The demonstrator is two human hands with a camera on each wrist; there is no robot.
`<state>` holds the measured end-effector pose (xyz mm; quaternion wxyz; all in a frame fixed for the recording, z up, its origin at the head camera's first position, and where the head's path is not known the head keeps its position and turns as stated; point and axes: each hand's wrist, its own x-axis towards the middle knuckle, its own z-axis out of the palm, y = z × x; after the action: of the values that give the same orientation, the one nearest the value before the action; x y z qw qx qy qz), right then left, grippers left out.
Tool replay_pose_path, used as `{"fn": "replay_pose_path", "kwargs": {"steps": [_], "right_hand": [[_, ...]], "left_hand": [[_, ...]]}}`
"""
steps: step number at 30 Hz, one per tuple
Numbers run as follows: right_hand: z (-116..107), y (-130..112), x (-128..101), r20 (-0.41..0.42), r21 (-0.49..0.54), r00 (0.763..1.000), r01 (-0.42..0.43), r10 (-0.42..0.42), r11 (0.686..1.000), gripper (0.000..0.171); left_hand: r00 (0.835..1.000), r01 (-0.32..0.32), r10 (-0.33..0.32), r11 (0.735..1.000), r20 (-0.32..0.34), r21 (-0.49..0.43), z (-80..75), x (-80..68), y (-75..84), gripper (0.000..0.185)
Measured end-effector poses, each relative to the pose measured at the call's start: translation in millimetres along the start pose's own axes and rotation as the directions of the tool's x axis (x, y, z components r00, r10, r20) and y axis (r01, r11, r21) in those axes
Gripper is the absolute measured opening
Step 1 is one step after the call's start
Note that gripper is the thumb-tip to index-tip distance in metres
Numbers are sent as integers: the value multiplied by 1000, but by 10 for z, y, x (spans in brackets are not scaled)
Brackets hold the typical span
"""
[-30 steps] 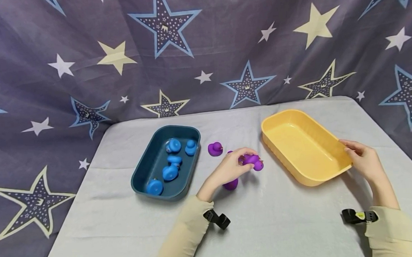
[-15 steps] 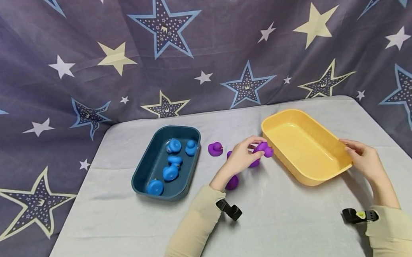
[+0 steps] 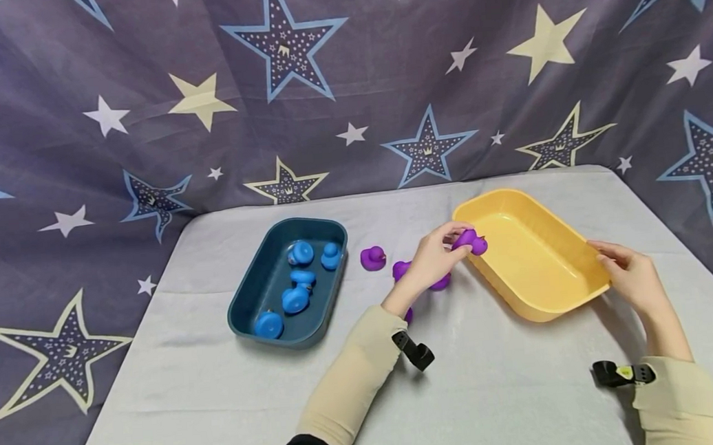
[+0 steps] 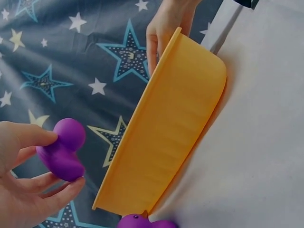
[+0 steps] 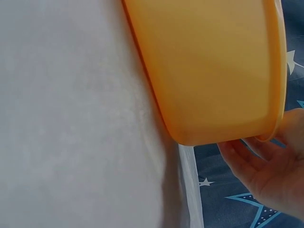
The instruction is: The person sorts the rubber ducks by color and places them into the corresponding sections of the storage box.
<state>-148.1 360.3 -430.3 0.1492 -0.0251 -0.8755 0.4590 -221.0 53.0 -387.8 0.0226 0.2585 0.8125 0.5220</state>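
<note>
My left hand (image 3: 429, 262) pinches a purple rubber duck (image 3: 471, 242) between thumb and fingers at the left rim of the yellow tub (image 3: 524, 266). In the left wrist view, the held duck (image 4: 64, 152) hangs clear of the tub's wall. At the tub's right corner, my right hand (image 3: 634, 279) grips the rim; the right wrist view shows its fingers (image 5: 242, 161) against the outer end wall. On the table below my left hand lie more purple ducks (image 3: 440, 283), partly hidden by that hand and wrist. Another purple duck (image 3: 373, 258) sits farther left.
To the left stands a dark teal tub (image 3: 235, 314) holding several blue rubber ducks (image 3: 295, 298). A pale cloth covers the table (image 3: 176, 394). Behind it hangs a dark curtain (image 3: 376, 62) printed with stars.
My left hand has carried the purple duck rightward and away from me, from above the other purple ducks to the yellow tub's rim. My right hand and both tubs have stayed in place.
</note>
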Motion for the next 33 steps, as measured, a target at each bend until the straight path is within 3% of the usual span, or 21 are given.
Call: {"fn": "replay_pose_path", "kwargs": {"steps": [16, 33], "right_hand": [[-10, 19, -9, 7, 24, 1000, -6, 6, 1000, 33], [-15, 14, -19, 15, 35, 1000, -3, 3, 999, 32]], "left_hand": [[1000, -25, 25, 1000, 6, 16, 220, 245, -48, 33], [997, -51, 49, 998, 65, 31, 271, 421, -69, 31]]}}
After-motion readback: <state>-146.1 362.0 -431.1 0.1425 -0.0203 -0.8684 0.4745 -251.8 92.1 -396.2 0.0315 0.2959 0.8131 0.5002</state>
